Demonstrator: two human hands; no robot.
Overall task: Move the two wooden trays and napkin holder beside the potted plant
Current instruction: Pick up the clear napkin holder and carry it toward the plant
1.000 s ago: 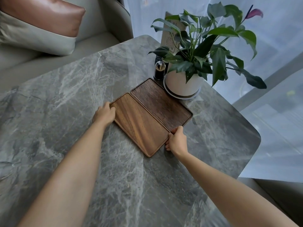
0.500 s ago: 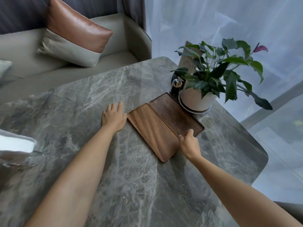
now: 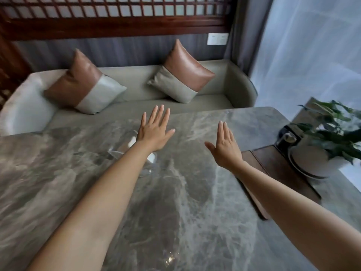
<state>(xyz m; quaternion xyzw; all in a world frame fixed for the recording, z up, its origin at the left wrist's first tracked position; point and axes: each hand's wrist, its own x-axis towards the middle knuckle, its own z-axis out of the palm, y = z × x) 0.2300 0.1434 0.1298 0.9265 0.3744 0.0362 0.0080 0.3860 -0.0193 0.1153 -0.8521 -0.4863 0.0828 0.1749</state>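
Observation:
Two dark wooden trays lie side by side at the right of the marble table, touching the white pot of the potted plant; my right forearm covers part of them. A clear napkin holder with white napkins stands at mid-table, mostly hidden under my left wrist. My left hand hovers above it, fingers spread, holding nothing. My right hand is also open and flat in the air, left of the trays.
A small dark bottle with a metal cap stands behind the trays by the pot. A grey sofa with two brown-and-grey cushions runs along the table's far edge. A curtained window is on the right.
Both hands have let go of the trays and lifted, swinging left with fingers spread. The view has turned left and up, so the trays and plant now sit at the right edge.

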